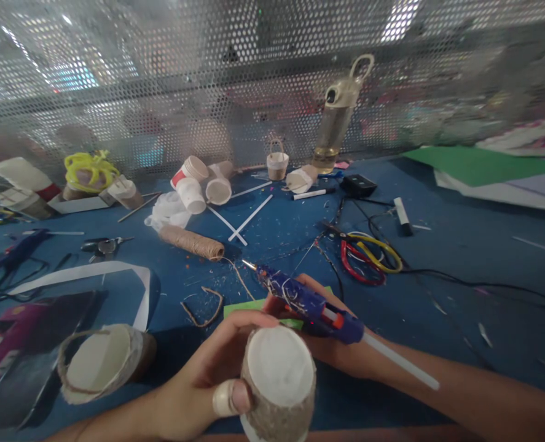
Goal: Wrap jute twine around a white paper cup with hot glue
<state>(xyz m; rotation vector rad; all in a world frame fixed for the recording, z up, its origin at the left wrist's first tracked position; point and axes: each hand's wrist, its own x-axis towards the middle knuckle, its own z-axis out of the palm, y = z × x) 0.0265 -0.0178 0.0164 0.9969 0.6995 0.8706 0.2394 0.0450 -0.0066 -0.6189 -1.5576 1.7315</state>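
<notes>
My left hand [217, 374], with a bandage round its thumb, grips a paper cup [281, 368] wrapped in brown twine, its white base facing up toward me. In my right hand [316, 301] is a blue hot glue gun [309, 304], its metal tip aimed up and left, with a clear glue stick [401, 359] poking from its back. Under the hands shows a piece of green paper [244, 307]. A short bit of twine [210, 313] lies just beyond my left hand. At left rests a twine-wrapped cup with a handle [101, 362], tipped toward me.
A roll of twine [192, 242] lies in the middle. Scissors [368, 255] and a black cable [466, 281] are at right. Behind stand a water bottle [337, 123] and a small cup basket [277, 164]. A purple glue gun [14, 331] lies left, green sheets [488, 162] far right.
</notes>
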